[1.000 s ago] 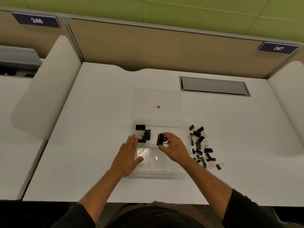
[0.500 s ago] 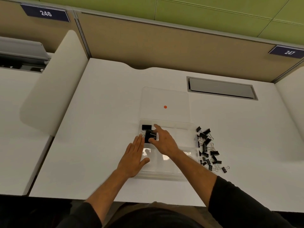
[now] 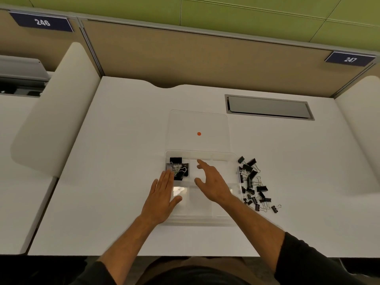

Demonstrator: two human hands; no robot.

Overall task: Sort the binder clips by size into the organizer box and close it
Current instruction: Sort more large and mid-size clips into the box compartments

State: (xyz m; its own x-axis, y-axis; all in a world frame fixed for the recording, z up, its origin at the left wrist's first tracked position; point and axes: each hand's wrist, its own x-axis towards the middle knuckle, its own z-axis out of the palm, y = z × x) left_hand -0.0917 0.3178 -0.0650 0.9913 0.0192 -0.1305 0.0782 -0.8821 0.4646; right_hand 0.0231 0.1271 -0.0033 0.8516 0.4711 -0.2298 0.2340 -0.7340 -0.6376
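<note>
Right hand (image 3: 211, 183) hovers spread and empty over the organizer box (image 3: 224, 218), large binder clips (image 3: 178, 168) just left; left hand (image 3: 162, 194) flat, empty, on the box's left edge.

Black binder clips (image 3: 254, 183) with silver wire handles, clear organizer box (image 3: 205, 218), orange dot (image 3: 198, 133) on its lid, white surface (image 3: 115, 140).

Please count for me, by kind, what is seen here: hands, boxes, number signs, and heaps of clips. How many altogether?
Hands: 2 (left hand, right hand)
Box: 1
Number signs: 2 (sign 246, sign 247)
Clip heaps: 2 (heap in box, loose heap)
Total: 7
</note>
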